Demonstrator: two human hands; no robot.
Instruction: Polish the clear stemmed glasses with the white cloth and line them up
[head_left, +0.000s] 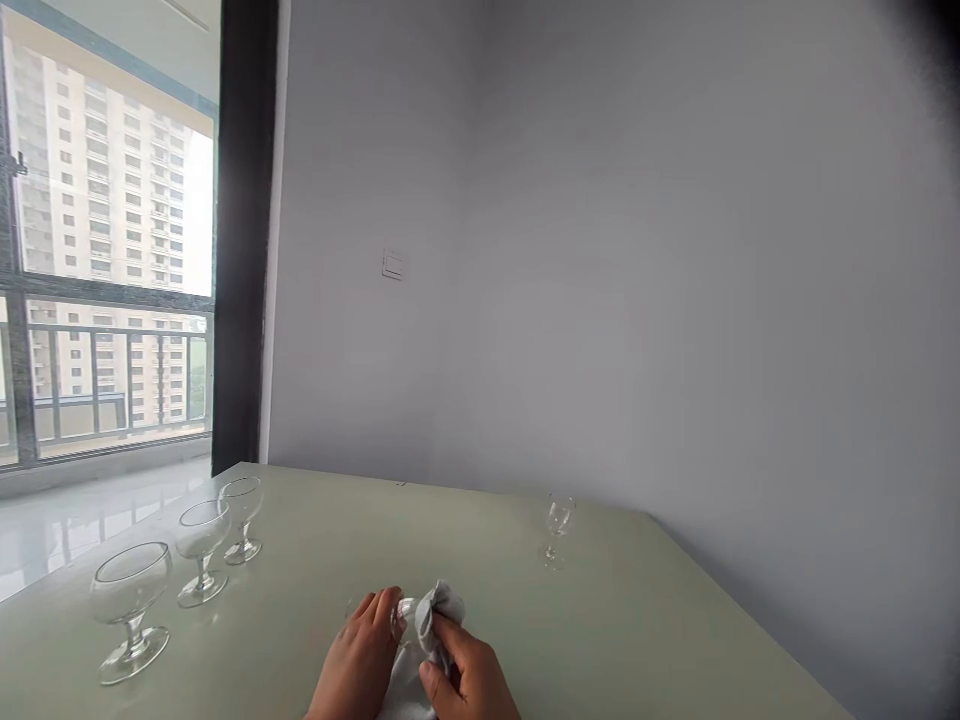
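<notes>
My left hand (361, 648) is closed around the bowl of a stemmed glass (406, 608), which lies tipped on its side near the front of the table. Most of that bowl is hidden behind my fingers. A pale grey cloth (442, 602) is bunched over the foot end of the glass, pinched between the thumb and fingers of my right hand (474, 672). More of the cloth hangs down between my two hands. The foot itself cannot be seen under the fabric.
Three stemmed glasses (133, 610) (202, 550) (242, 520) stand upright in a row along the left of the green table (645, 620). A smaller stemmed glass (559, 520) stands at the back right. Grey walls border the table's back and right; a window (112, 250) is at the left.
</notes>
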